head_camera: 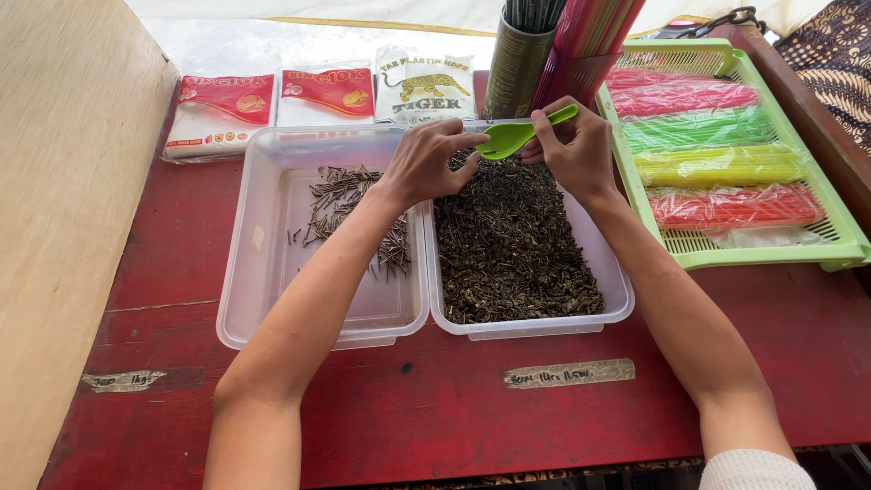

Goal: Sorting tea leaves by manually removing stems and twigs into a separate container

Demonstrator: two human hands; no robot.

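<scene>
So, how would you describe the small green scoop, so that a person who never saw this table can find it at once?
On the red table stand two clear plastic tubs side by side; look at the right tub, full of dark loose leaves. Over its far end, both hands meet, and the right hand holds the green scoop. It is the only green thing there, while the green tray stands further right.

Glossy green plastic scoop (513,136); clear plastic tubs (263,272); worn red-painted wooden table (544,426).

A small bright green plastic scoop (513,136) lay nearly level, bowl pointing left, above the far end of a clear plastic tub (619,299) filled with dark, loose dried tea leaves (513,245) on the red table.
</scene>
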